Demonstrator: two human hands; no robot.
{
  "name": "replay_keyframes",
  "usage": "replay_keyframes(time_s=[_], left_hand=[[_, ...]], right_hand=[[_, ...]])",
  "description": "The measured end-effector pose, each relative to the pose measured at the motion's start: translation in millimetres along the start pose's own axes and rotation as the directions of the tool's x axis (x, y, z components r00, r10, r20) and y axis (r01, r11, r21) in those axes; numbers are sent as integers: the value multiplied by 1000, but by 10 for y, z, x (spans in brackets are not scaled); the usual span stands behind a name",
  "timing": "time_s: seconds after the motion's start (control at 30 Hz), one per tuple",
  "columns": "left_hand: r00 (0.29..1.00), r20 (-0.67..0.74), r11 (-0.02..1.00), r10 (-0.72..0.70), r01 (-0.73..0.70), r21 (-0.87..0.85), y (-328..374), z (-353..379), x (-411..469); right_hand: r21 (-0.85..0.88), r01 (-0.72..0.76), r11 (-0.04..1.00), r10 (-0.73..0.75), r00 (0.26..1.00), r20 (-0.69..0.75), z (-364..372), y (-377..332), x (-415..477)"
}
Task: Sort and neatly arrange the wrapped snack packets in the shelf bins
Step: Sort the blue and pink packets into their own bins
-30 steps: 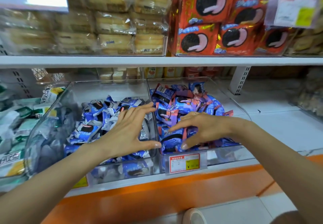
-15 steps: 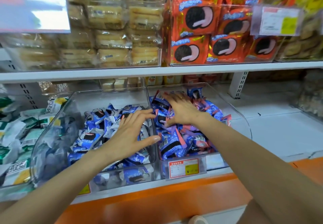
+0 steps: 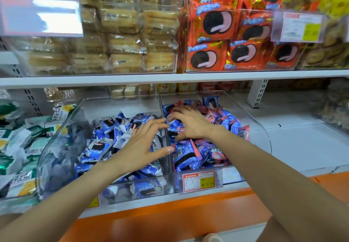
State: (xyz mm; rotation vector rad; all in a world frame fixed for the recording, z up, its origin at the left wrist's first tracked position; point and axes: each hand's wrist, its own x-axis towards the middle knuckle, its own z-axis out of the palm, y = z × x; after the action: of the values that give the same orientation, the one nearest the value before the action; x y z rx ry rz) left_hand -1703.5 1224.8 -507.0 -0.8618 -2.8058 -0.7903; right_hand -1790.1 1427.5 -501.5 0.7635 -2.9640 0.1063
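Two clear plastic bins stand side by side on the lower shelf. The left bin [image 3: 62, 140] holds several blue-and-white cookie packets [image 3: 103, 147]. The right bin [image 3: 260, 128] holds several blue-and-pink cookie packets [image 3: 222, 121]. My left hand [image 3: 143, 143] lies flat with spread fingers on the blue-and-white pile, its thumb near the divider between the bins. My right hand [image 3: 190, 123] sits on the left rear of the blue-and-pink pile, its fingers curled round a blue packet [image 3: 174, 123] next to the divider.
A bin of green-and-white packets [image 3: 20, 143] sits at the far left. Above, the upper shelf [image 3: 170, 79] carries tan cake packs [image 3: 122, 40] and orange cookie packs [image 3: 217, 34]. A price tag [image 3: 199, 181] hangs on the right bin's front. White shelf surface [image 3: 294, 140] lies to the right.
My right hand moved from the front of the right bin to its rear left and curled its fingers round a blue packet. My left hand stayed flat on the left pile.
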Motion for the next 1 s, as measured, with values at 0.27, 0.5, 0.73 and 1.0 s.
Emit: replay_keyframes(time_s=[0.27, 0.5, 0.73, 1.0], left_hand=[[1000, 23, 1000, -6, 6, -5, -37, -3, -21], [999, 32, 1000, -8, 8, -5, -54, 2, -17], [1000, 18, 1000, 5, -4, -25, -21, 8, -16], [1000, 24, 999, 18, -17, -30, -4, -2, -8]], right_hand=[[287, 12, 958, 15, 996, -91, -22, 68, -132], [708, -20, 706, 244, 945, -217, -407, 234, -537], [508, -283, 814, 362, 930, -62, -719, 566, -966], [51, -246, 968, 247, 969, -4, -671, 463, -841]])
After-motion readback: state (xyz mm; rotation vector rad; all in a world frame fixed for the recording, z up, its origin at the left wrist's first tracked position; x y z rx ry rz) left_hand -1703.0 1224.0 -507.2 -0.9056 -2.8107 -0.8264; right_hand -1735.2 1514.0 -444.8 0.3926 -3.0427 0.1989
